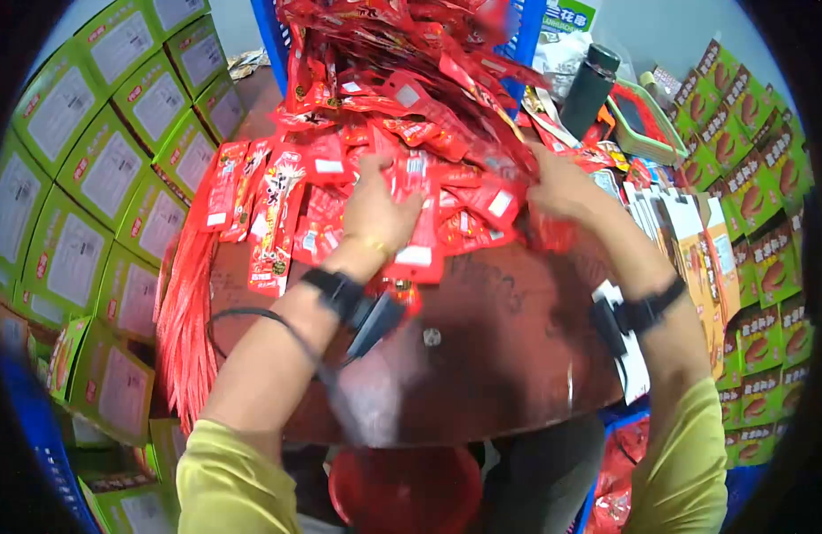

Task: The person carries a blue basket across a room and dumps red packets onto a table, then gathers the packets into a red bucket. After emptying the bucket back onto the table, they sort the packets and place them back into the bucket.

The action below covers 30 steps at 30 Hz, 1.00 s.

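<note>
A heap of shiny red snack packets (pixel 415 125) spills from a blue plastic crate (pixel 270 40) onto the brown table (pixel 482 356). My left hand (pixel 377 209) rests on packets at the front of the heap, its thumb and fingers apart. Under and beside it lies a flat red packet (pixel 420 254) with a white label. My right hand (pixel 564 185) is at the heap's right side, touching packets; its fingertips are partly hidden and blurred. A longer printed packet (pixel 276 218) lies left of my left hand. Both wrists wear black straps with devices.
Green cartons (pixel 108 151) are stacked at left, and green boxes (pixel 758 196) at right. A dark bottle (pixel 591 89) stands beside a pale green basket (pixel 644 120). Red strips (pixel 189 329) hang over the left edge. Flat cardboard pieces (pixel 696 258) stand at right; a red bucket (pixel 402 489) is below.
</note>
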{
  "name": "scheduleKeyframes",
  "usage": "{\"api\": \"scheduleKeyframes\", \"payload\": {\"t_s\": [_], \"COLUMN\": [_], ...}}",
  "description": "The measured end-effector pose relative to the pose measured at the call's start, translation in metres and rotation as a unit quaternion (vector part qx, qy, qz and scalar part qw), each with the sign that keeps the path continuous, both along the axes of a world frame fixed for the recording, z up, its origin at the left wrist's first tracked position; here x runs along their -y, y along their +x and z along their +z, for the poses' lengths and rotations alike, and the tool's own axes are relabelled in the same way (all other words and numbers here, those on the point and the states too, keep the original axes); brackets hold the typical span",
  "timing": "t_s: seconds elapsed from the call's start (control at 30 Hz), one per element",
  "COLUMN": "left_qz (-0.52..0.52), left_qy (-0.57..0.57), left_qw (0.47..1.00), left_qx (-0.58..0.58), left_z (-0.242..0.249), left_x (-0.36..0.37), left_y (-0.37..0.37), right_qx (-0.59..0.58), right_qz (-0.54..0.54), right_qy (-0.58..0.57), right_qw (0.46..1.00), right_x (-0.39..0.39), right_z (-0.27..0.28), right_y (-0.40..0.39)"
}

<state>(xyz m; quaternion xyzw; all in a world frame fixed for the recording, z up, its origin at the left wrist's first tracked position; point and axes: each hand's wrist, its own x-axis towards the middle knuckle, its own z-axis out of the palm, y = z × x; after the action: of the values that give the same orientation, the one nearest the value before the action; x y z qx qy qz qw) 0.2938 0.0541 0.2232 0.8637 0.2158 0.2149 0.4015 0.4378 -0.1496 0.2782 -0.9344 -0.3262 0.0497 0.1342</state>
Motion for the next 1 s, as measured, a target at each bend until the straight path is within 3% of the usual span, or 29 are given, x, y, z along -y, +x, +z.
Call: {"api": "scheduleKeyframes", "payload": {"t_s": [0.03, 0.1, 0.2, 0.23, 0.27, 0.3, 0.37, 0.43, 0.5, 0.53, 0.57, 0.6, 0.63, 0.67, 0.7, 0.77, 0.8, 0.83, 0.9, 0.93, 0.97, 1.0], "left_qz": [-0.015, -0.017, 0.005, 0.010, 0.015, 0.035, 0.091, 0.154, 0.129, 0.107, 0.078, 0.042, 0.006, -0.094, -0.184, -0.195, -0.179, -0.159, -0.122, -0.109, -0.084, -0.044], "left_qy": [-0.040, 0.050, -0.006, 0.066, 0.142, 0.125, 0.161, 0.224, 0.247, 0.149, 0.175, -0.086, -0.340, -0.516, -0.664, -0.683, -0.695, -0.719, -0.723, -0.716, -0.693, -0.549], "left_qw": [0.998, 0.999, 0.996, 0.991, 0.982, 0.975, 0.950, 0.929, 0.924, 0.956, 0.967, 0.991, 0.940, 0.850, 0.714, 0.678, 0.667, 0.642, 0.641, 0.656, 0.689, 0.826], "left_qx": [-0.048, -0.005, -0.092, -0.112, -0.123, -0.179, -0.250, -0.251, -0.262, -0.227, -0.170, -0.098, -0.023, 0.051, 0.123, 0.191, 0.199, 0.212, 0.224, 0.211, 0.195, 0.122], "left_z": [0.005, -0.009, -0.018, -0.031, -0.032, -0.031, -0.009, -0.012, -0.005, -0.010, -0.009, -0.011, -0.011, -0.016, -0.023, -0.039, -0.041, -0.048, -0.068, -0.086, -0.100, -0.114], "left_x": [0.005, 0.019, 0.023, 0.021, 0.018, 0.013, 0.013, 0.006, 0.003, -0.002, 0.005, 0.017, 0.030, 0.043, 0.056, 0.091, 0.105, 0.117, 0.136, 0.139, 0.145, 0.150], "left_y": [-0.027, -0.082, -0.139, -0.154, -0.162, -0.168, -0.188, -0.210, -0.232, -0.242, -0.255, -0.264, -0.273, -0.281, -0.291, -0.304, -0.310, -0.314, -0.320, -0.321, -0.323, -0.324], "right_qx": [-0.045, -0.220, -0.272, -0.283, -0.365, -0.496, -0.530, -0.432, -0.352, -0.247, -0.188, -0.195, -0.205, -0.217, -0.225, -0.264, -0.173, -0.188, -0.051, -0.054, -0.076, -0.094], "right_qz": [0.016, 0.017, -0.064, -0.095, -0.142, -0.169, -0.156, -0.164, -0.095, -0.059, -0.036, -0.020, -0.003, -0.014, -0.013, -0.084, -0.076, -0.069, 0.040, 0.040, 0.014, -0.012], "right_qy": [0.048, 0.168, 0.235, 0.250, 0.261, 0.370, 0.526, 0.460, 0.399, 0.417, 0.388, 0.399, 0.410, 0.450, 0.449, 0.551, 0.536, 0.532, 0.345, 0.341, 0.253, 0.164], "right_qw": [0.998, 0.961, 0.931, 0.921, 0.882, 0.767, 0.647, 0.759, 0.841, 0.873, 0.902, 0.896, 0.889, 0.866, 0.865, 0.787, 0.823, 0.823, 0.936, 0.938, 0.964, 0.982], "right_x": [0.020, 0.052, 0.064, 0.064, 0.062, 0.071, 0.073, 0.082, 0.094, 0.101, 0.107, 0.116, 0.118, 0.119, 0.120, 0.119, 0.120, 0.117, 0.124, 0.125, 0.123, 0.123], "right_z": [0.001, 0.001, -0.025, -0.039, -0.045, -0.042, -0.034, -0.045, -0.066, -0.078, -0.082, -0.084, -0.077, -0.071, -0.077, -0.091, -0.101, -0.099, -0.122, -0.140, -0.157, -0.170], "right_y": [-0.022, -0.072, -0.125, -0.140, -0.140, -0.143, -0.157, -0.181, -0.202, -0.217, -0.226, -0.236, -0.254, -0.273, -0.288, -0.318, -0.336, -0.356, -0.374, -0.381, -0.387, -0.392]}}
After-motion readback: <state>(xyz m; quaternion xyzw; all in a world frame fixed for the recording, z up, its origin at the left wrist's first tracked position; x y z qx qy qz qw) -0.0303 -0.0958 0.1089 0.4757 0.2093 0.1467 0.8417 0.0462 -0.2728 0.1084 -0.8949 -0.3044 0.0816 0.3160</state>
